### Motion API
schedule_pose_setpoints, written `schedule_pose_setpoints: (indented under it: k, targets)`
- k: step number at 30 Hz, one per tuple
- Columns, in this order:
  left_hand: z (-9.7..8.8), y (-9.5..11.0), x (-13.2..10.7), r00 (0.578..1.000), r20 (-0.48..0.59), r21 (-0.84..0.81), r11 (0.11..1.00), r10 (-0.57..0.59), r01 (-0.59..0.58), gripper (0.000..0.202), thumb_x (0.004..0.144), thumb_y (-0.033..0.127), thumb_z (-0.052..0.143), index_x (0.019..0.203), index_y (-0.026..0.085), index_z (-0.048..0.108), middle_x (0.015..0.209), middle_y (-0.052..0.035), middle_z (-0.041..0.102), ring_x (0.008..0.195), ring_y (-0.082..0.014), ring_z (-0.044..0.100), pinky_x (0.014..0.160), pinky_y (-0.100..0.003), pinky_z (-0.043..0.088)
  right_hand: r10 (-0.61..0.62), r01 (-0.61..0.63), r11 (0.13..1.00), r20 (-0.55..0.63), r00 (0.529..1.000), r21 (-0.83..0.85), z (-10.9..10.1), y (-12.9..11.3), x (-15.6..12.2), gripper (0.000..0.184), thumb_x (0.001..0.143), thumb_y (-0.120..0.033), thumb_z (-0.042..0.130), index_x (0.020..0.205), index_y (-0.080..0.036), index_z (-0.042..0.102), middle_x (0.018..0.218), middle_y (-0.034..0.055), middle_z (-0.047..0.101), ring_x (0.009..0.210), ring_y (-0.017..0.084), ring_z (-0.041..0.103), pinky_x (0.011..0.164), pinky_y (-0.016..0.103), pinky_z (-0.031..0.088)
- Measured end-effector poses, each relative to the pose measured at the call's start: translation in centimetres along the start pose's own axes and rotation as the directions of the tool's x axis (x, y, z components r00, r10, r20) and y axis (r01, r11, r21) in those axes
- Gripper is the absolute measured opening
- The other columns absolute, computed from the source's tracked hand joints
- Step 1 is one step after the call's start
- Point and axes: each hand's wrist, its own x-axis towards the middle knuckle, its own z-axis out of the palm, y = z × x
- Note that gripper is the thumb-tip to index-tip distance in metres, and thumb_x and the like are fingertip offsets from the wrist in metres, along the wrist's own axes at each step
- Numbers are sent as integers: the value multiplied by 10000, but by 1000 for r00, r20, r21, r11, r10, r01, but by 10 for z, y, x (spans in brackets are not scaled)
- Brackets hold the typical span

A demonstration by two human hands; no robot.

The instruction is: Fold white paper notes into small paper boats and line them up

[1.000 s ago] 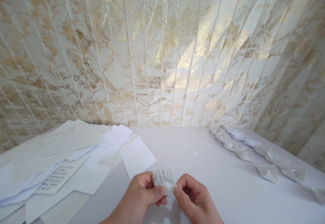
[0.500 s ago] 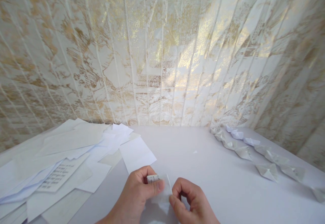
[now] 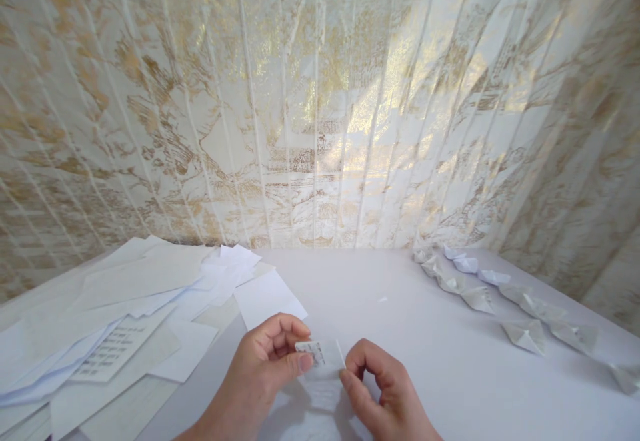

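Note:
My left hand (image 3: 263, 371) and my right hand (image 3: 383, 391) are low in the middle of the view, above the white table (image 3: 360, 287). Between their fingertips they pinch a small folded paper (image 3: 323, 353) with handwriting on it. My left thumb and forefinger grip its left edge. My right thumb and forefinger hold its right lower corner. The lower part of the paper hangs below my fingers, blurred.
A loose heap of white sheets (image 3: 115, 314) covers the table's left side, one printed with text lines. A row of several folded paper boats (image 3: 525, 321) runs along the right. A gold-patterned white curtain (image 3: 320, 94) hangs close behind the table.
The paper's upper flap has been folded down, so it now stands lower and narrower between my fingers. Both hands stayed in nearly the same place.

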Motion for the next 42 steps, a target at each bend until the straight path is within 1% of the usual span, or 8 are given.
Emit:
schedule_pose_setpoints:
  k: [4,10,17,21,25,32,37,42]
  targets:
    - [-4,-2,1,997,76,41,999,-27,24,69,641,176,642,667,164,579,572,25,597,571,-122,504,572,-230,364,-223,218,970,-33,974,-107,-2,7,1,175,770,-175,475,595,-187,473,552,-19,497,503,104,465,491,192,387]
    - [0,-5,2,988,127,-8,995,-93,94,147,614,204,700,729,152,626,642,15,608,593,-115,507,567,-216,354,-555,533,808,-19,832,-252,-6,11,4,152,747,-48,470,690,-185,502,566,3,535,509,118,518,492,202,420]
    - [11,-24,-3,925,270,-297,891,-266,343,328,513,312,798,727,129,629,631,-3,578,515,-89,473,468,-189,328,-407,399,900,-12,913,-173,3,15,-4,133,771,-111,498,666,-190,484,573,-15,536,505,100,525,489,167,420]
    - [7,-22,1,965,216,-195,962,-146,189,236,586,288,744,691,123,612,589,8,555,507,-91,465,453,-187,343,-313,317,946,70,947,-67,0,13,-4,112,796,-161,503,688,-189,499,608,-16,555,546,102,530,526,165,430]
    - [-4,-9,8,981,192,123,992,-20,-3,70,696,200,602,668,151,561,607,20,582,512,-100,499,494,-200,400,-228,230,973,-59,972,29,-6,7,1,119,835,-232,469,739,-187,523,656,0,534,605,126,508,577,211,434]
    - [-10,-4,8,949,313,437,891,-26,-119,65,711,154,513,648,168,509,582,31,587,557,-136,568,562,-224,421,-231,243,954,-84,969,175,-4,5,-1,64,818,-204,510,801,-196,571,708,13,549,639,132,513,596,226,431]
    - [-11,-8,7,958,244,609,745,152,-273,113,735,134,465,642,185,504,547,51,529,515,-127,528,519,-210,384,-249,289,913,-168,954,288,0,4,-2,94,793,-147,529,832,-226,562,753,8,511,671,136,526,593,230,462]
    - [-12,-15,5,878,363,619,623,313,-478,150,771,148,442,645,190,511,662,8,555,592,-136,528,547,-206,405,-257,297,916,-174,950,268,4,6,-3,165,768,-80,511,814,-228,567,749,6,492,663,133,521,578,227,474]
